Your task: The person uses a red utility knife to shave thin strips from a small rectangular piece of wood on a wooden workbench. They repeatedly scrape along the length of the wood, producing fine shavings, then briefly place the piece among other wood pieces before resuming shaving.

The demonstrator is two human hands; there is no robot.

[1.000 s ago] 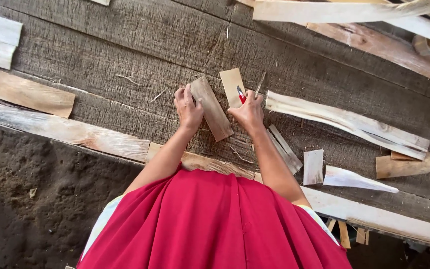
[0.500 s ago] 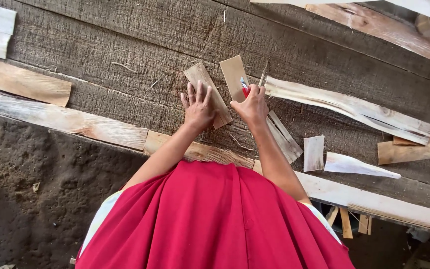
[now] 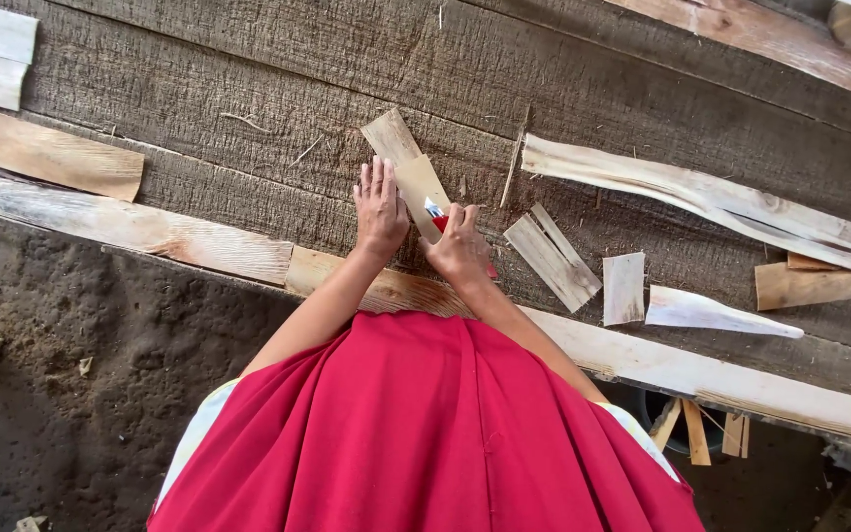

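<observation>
The left hand lay flat on the grey plank worktop, its fingers spread open and pressing on nothing but the edge of a thin pale wood slat. That slat lay just to the right of those fingers, overlapping a second, similar slat that reached away past the fingertips.

The right hand was curled closed around a red-handled tool (only a bit of red grip and a light tip showed above the knuckles), the tip resting on the near end of the pale slat, between the two hands.

Further right of the right fingers, apart from them, lay a pair of flat wood strips, a small rectangular offcut and a pointed white sliver. Beyond those stretched a long split length of pale timber. Well to the left of the left fingers sat a tan board piece. A red garment covered the lap nearest the camera.
</observation>
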